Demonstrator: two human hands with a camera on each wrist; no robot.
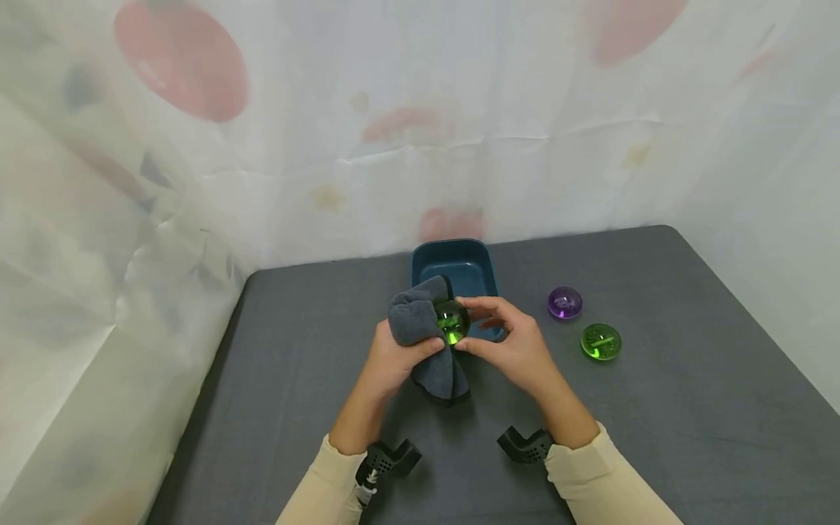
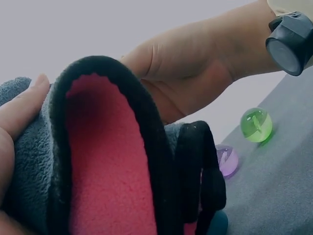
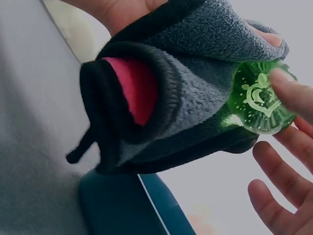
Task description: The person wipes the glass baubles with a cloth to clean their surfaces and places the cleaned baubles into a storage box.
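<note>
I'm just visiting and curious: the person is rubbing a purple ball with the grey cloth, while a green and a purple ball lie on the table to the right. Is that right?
Not quite: the ball in the hands is green, not purple, as the head view and right wrist view show. The left hand holds the grey cloth against it, the right hand steadies it. A purple ball and another green ball do lie to the right.

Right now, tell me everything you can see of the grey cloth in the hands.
The grey cloth is fleecy, grey outside, pink-red inside, with a black sewn edge. It is bunched and folded, held up above the grey table. The left hand grips it; it wraps partly around a clear green ball, which the right hand also touches.
</note>
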